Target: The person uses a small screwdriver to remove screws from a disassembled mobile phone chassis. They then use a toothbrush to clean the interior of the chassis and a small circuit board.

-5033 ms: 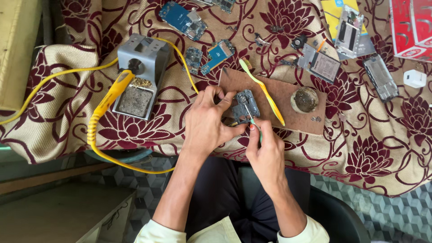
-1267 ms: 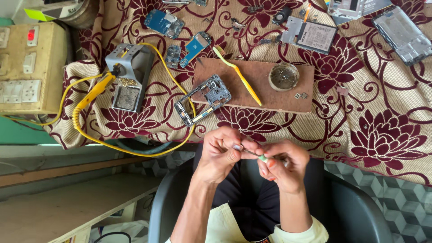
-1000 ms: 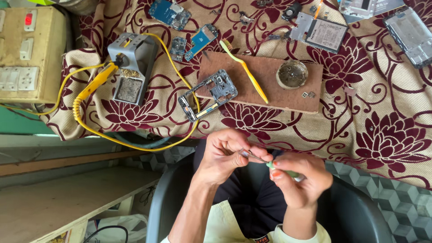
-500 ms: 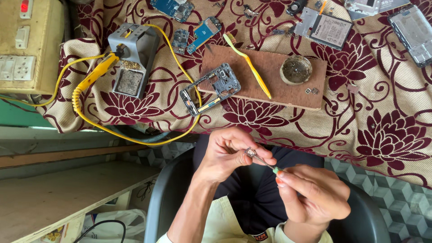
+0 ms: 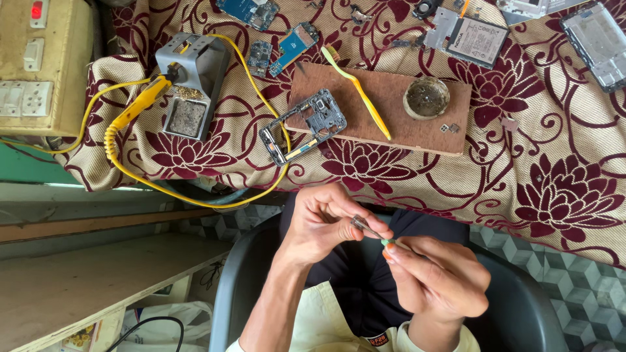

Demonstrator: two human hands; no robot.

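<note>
Both hands are held over my lap, below the table edge. My left hand [image 5: 323, 225] pinches the metal tip of a small thin tool [image 5: 366, 227], a screwdriver or tweezers with a green handle end. My right hand [image 5: 437, 277] grips the tool's handle end between thumb and fingers. On the table above lies a grey phone frame [image 5: 303, 126], half on a brown wooden board [image 5: 404, 114], apart from both hands. A yellow toothbrush [image 5: 357, 88] and a round tin [image 5: 426, 98] rest on the board.
A yellow soldering iron [image 5: 140, 104] sits in its grey metal stand [image 5: 192, 85], its yellow cord looping over the flowered cloth [image 5: 541, 189]. A switch box [image 5: 39, 65] is at left. Circuit boards [image 5: 293, 45] and phone parts [image 5: 473, 39] lie at the back. I sit in a dark chair [image 5: 521, 313].
Five seconds ago both hands worked on the phone frame on the board. They have since drawn back to my lap with the small tool, and the view has shifted.
</note>
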